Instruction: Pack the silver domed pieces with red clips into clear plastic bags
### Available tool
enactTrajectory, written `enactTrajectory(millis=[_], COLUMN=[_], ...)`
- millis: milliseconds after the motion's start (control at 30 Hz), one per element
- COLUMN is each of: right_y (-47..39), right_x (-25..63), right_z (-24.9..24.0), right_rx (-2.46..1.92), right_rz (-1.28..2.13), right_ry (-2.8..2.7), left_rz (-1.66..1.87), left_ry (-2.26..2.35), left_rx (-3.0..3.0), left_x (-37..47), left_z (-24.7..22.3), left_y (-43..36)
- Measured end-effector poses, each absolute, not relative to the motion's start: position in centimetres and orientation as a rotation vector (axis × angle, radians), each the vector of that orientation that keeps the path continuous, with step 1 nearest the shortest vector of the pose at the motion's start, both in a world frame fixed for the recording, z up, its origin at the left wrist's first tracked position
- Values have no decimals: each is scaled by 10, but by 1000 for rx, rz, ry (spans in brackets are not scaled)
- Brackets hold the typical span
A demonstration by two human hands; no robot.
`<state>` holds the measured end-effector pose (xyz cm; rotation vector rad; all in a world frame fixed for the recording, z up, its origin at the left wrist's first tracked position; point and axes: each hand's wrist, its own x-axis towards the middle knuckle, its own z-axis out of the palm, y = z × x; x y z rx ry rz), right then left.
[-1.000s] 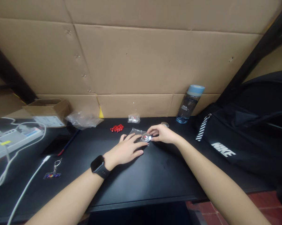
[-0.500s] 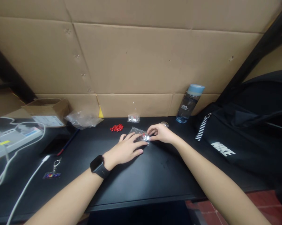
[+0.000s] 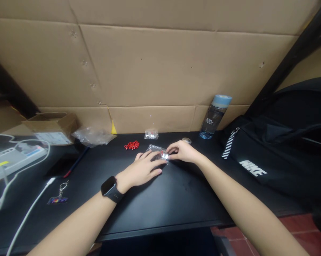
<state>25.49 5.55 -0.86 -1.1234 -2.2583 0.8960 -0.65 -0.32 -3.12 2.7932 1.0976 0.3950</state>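
Left hand (image 3: 141, 171): fingers spread over clear plastic sachet (image 3: 151, 147), apparently steadying it; right hand (image 3: 186, 151): thumb and fingertips pinching edge of shiny disc (image 3: 164, 155), seemingly for fine control; disc between hands at black tabletop (image 3: 176, 199), inside or atop sachet unclear

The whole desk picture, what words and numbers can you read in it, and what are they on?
"NIKE": on the black bag, in white letters.
"AQUA": on the bottle with the blue cap; the lines under it are too small to read.
The white label on the cardboard box, the yellow label and the keyring tag: too small or blurred to read.
I can't read any numbers.
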Motion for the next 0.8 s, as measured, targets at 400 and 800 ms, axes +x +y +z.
enactTrajectory(millis=[400,800], right_y=[54,55], right_x=[254,253], right_z=[-11,-7], right_rx=[-897,-920], right_rz=[786,560], right_ry=[-2405,-2513], left_rz=[375,360], left_ry=[1112,1115], left_rx=[2782,2776], left_x=[-5,-5], left_z=[-30,-29], left_y=[-4,-4])
